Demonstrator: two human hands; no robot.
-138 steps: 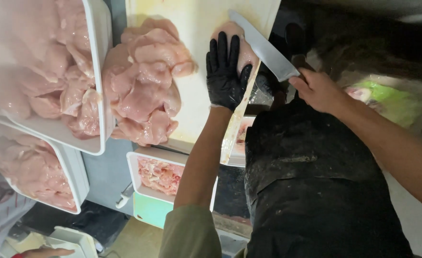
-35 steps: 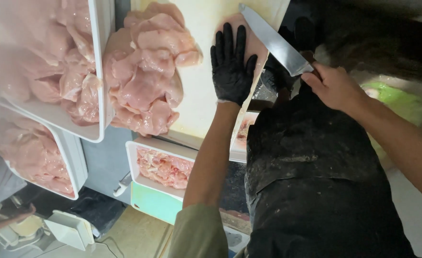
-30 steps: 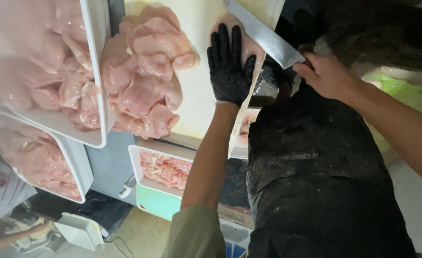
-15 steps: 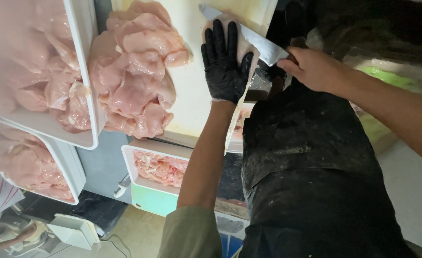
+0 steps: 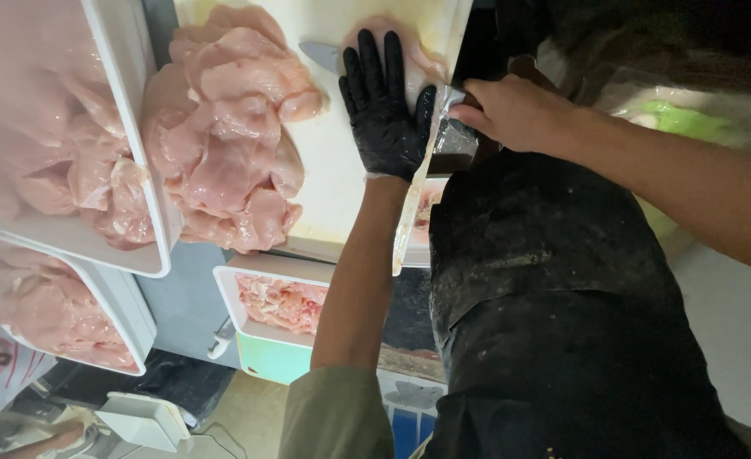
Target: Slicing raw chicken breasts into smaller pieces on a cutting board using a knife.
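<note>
My left hand (image 5: 384, 115), in a black glove, presses flat on a raw chicken breast (image 5: 414, 55) lying on the pale cutting board (image 5: 333, 170). My bare right hand (image 5: 512, 110) grips the handle of a large knife. Its blade runs under my left palm through the meat, and only the tip of the knife (image 5: 320, 55) shows to the left of the glove. A heap of raw chicken breasts (image 5: 227, 144) lies on the board just left of my left hand.
Two white trays of raw chicken (image 5: 150, 204) (image 5: 95, 327) stand at the left. A lower white tray of trimmings (image 5: 261, 297) sits under the board's edge. My dark apron (image 5: 554, 314) fills the right side. A green bag (image 5: 673, 119) lies at the far right.
The knife, raised over the breast before, has come down and slid leftward under my gloved palm, its tip now out past the glove. My right hand moved in to the board's edge.
</note>
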